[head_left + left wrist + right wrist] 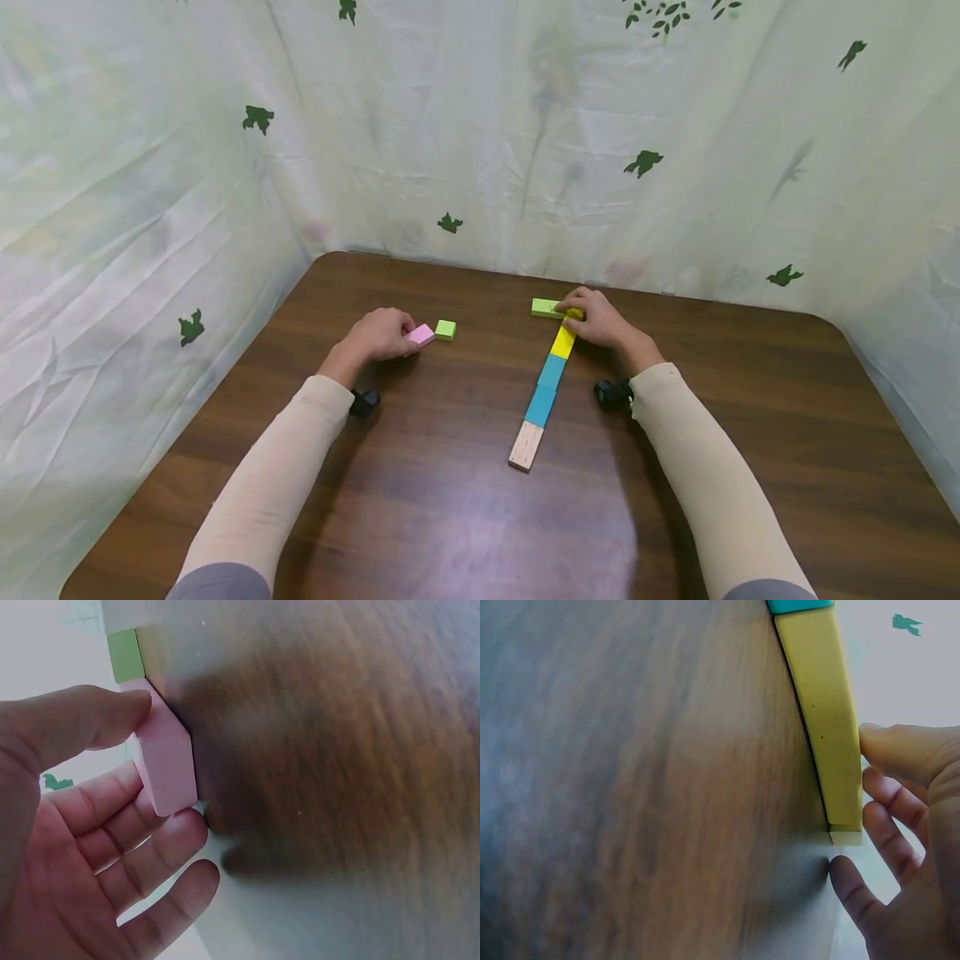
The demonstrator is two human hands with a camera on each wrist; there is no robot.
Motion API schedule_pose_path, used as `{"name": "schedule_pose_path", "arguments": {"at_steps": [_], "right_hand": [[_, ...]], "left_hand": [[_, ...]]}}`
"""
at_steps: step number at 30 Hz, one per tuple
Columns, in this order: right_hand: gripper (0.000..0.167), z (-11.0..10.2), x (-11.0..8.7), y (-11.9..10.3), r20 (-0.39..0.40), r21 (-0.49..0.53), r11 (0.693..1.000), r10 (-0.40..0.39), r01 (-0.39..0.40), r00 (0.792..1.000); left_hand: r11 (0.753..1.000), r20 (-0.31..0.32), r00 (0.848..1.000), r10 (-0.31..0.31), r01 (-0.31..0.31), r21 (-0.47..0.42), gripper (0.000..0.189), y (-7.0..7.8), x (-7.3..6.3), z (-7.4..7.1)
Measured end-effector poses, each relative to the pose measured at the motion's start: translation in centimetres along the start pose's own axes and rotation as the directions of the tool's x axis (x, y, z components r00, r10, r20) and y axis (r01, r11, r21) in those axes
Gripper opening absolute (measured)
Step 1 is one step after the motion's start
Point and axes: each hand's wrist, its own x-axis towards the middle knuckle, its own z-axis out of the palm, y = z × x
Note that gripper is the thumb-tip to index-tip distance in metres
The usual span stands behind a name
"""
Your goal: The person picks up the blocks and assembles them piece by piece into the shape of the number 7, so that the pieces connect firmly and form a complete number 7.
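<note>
On the left of the table, my left hand pinches a pink block, with thumb on one side and fingertips on the other in the left wrist view. One end of it meets a small green block. My right hand rests its fingertips at the far end of a row of blocks, on the yellow block. A longer green block lies crosswise there, its right end under a fingertip. Toward me the row continues with two blue blocks and a bare wooden block.
The brown wooden table has rounded far corners. White curtains with green leaf and bird prints hang behind it and along both sides. Black wrist cameras sit below both hands, close over the table.
</note>
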Motion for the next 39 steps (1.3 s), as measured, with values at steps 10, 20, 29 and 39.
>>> {"name": "schedule_pose_path", "arguments": {"at_steps": [10,20,29,39], "right_hand": [[0.033,-0.6,-0.2,0.1,-0.010,-0.006,1.000,0.000,0.000,1.000],[0.032,-1.0,-0.1,0.5,-0.022,0.011,1.000,0.028,-0.027,0.999],[0.033,-0.5,-0.3,0.5,-0.003,0.020,0.999,0.029,-0.029,1.000],[0.033,0.1,-0.2,0.1,-0.007,0.031,0.999,0.014,-0.014,1.000]], "left_hand": [[0.995,-0.161,0.983,0.084,-0.093,-0.045,0.036,-0.5,1.1,-0.7],[0.974,-0.267,0.950,0.161,-0.197,-0.111,0.035,1.7,3.2,-1.8],[0.977,-0.233,0.958,0.164,-0.191,-0.096,0.035,5.0,5.2,-0.7],[0.968,-0.241,0.948,0.206,-0.234,-0.093,0.034,8.1,7.4,0.4]]}}
